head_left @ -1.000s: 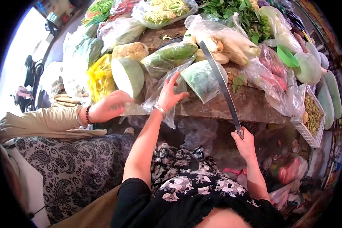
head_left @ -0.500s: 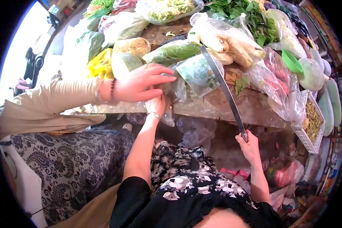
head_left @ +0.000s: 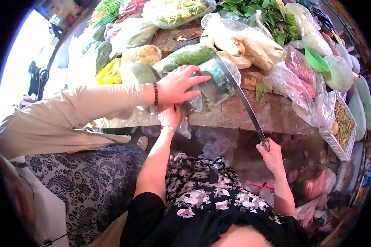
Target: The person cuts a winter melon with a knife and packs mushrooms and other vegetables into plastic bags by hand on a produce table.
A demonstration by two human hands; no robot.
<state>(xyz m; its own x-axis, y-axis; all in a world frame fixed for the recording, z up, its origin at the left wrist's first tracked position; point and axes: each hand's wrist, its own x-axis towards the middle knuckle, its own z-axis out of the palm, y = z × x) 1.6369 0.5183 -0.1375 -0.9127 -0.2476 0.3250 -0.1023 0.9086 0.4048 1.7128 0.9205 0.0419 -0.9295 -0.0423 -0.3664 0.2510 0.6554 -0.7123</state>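
Note:
My right hand point(head_left: 271, 157) is wrapped around the handle of a long knife point(head_left: 246, 101). The blade points up and away, its tip over a large cut melon piece point(head_left: 231, 70) in clear plastic. At the table's front edge, my left hand point(head_left: 169, 115) is beside crumpled clear plastic point(head_left: 184, 125). Its fingers are mostly hidden under another person's hand point(head_left: 179, 85), which reaches in from the left with fingers spread toward the melon piece. That person wears a beaded bracelet point(head_left: 156, 94) and a beige sleeve point(head_left: 82, 108).
Beyond the melon lie a bagged green vegetable point(head_left: 185, 57), bagged pale roots point(head_left: 251, 43) and leafy greens point(head_left: 272, 18). To the right are a green scoop point(head_left: 315, 59), whole melons point(head_left: 338, 73) and a white basket point(head_left: 338, 127). A patterned cloth point(head_left: 99, 181) is at lower left.
The other person's hand and sleeve have moved right, reaching over the near side of the melon piece. My hands and the knife have barely moved.

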